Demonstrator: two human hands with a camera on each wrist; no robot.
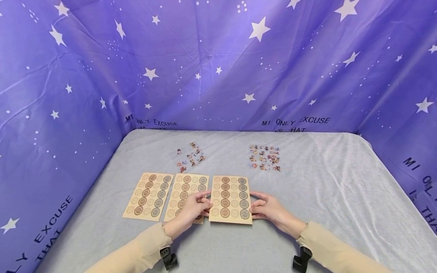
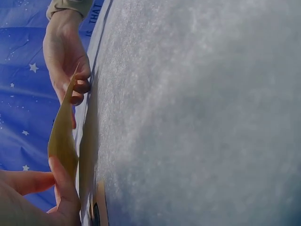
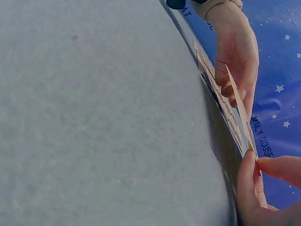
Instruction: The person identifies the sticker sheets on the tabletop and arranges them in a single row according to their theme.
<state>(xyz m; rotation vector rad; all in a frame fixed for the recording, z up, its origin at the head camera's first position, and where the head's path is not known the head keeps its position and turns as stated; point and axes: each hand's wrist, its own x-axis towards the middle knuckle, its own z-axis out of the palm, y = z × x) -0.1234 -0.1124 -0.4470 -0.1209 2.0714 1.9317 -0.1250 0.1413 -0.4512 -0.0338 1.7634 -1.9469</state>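
Note:
Between both hands is a tan sheet of round stickers [image 1: 230, 200], printed in columns of pale, brown and grey circles. My left hand [image 1: 191, 211] pinches its left edge, while my right hand [image 1: 275, 213] pinches the right edge. Both wrist views show the sticker sheet [image 2: 63, 136] edge-on, slightly bowed and lifted off the cloth. Thumb and fingers of the right hand [image 3: 263, 188] meet at its edge. Two similar sticker sheets lie flat to the left: a middle one [image 1: 177, 185], partly covered by my left hand, and a far-left one [image 1: 147, 197].
Behind the sheets, two clear sheets with small colourful figures lie on the grey cloth: a left clear sheet [image 1: 192, 156] and a right clear sheet [image 1: 264, 158]. The grey cloth-covered table [image 1: 341, 189] is enclosed by a purple star-patterned curtain [image 1: 205, 57].

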